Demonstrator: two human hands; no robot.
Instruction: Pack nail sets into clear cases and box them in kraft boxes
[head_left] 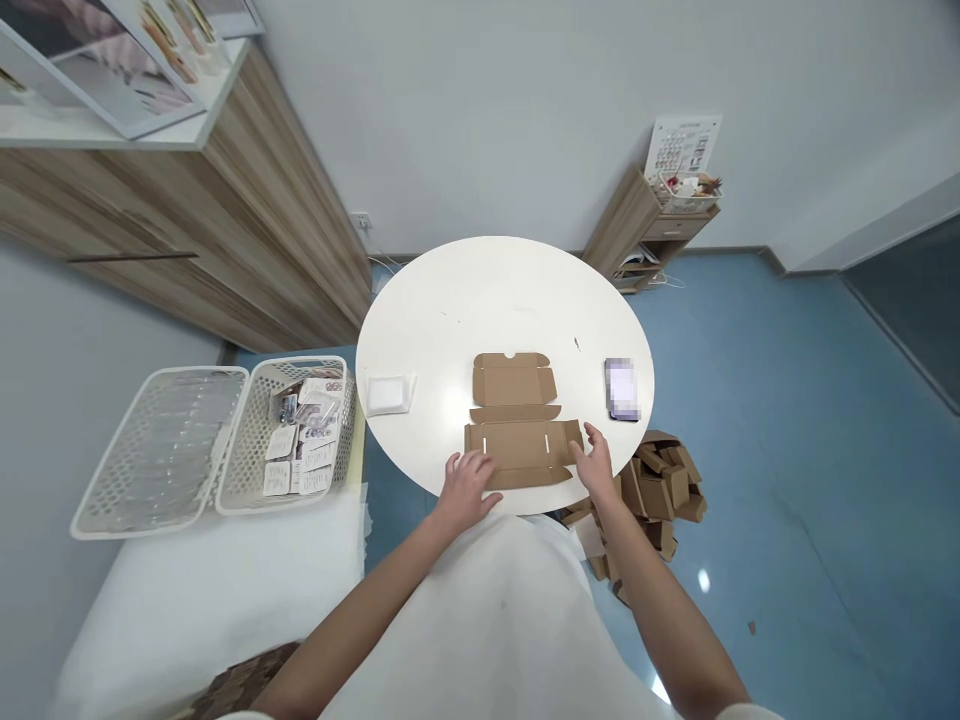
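An unfolded brown cardboard box blank (517, 445) lies on the round white table (502, 290), its crease lines, side flaps and two small slots showing. My left hand (465, 488) rests at the blank's lower left corner, fingers stretched over the edge and thumb apart. At the blank's right end, my right hand (594, 462) touches the side flap with its thumb, and its fingers are spread away from the thumb. Left on the tabletop is a small white packet in clear wrap (388, 395). A small stack with a pale, blurred top (622, 389) sits near the right edge.
Folded brown boxes (660, 490) are piled on the floor at the right. Left of the table stand a white basket of cards and packets (259, 440) and another basket of clear plastic pieces (161, 450). A wooden cabinet (292, 190) and small shelf (622, 225) stand behind.
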